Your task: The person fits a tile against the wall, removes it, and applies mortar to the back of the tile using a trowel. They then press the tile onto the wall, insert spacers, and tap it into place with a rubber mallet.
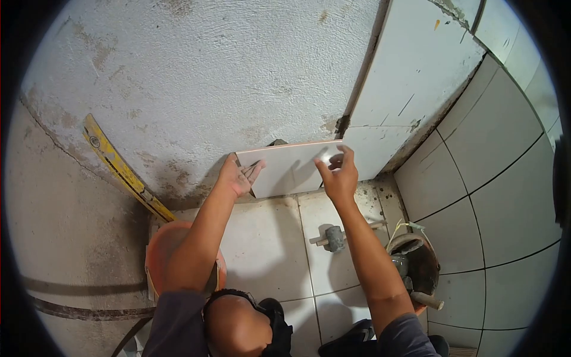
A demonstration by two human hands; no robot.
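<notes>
A white tile (288, 169) stands against the foot of the rough wall, its lower edge near the floor. My left hand (239, 174) is at the tile's left end, palm turned up and fingers spread, touching or close to its edge. At the tile's right end, my right hand (340, 172) is raised with thumb and fingers apart, close to the top right corner. Nothing shows between its fingers. A grey lump (277, 143) peeks out behind the tile's top edge. To the right, fixed white tiles (410, 77) cover the wall.
On the floor tiles (262, 238) lies a mallet (335, 238). A bucket with tools (431, 268) stands at the right, an orange bucket (160, 247) under my left arm. A yellow level (122, 169) leans on the wall at left. My knee (238, 324) is at the bottom.
</notes>
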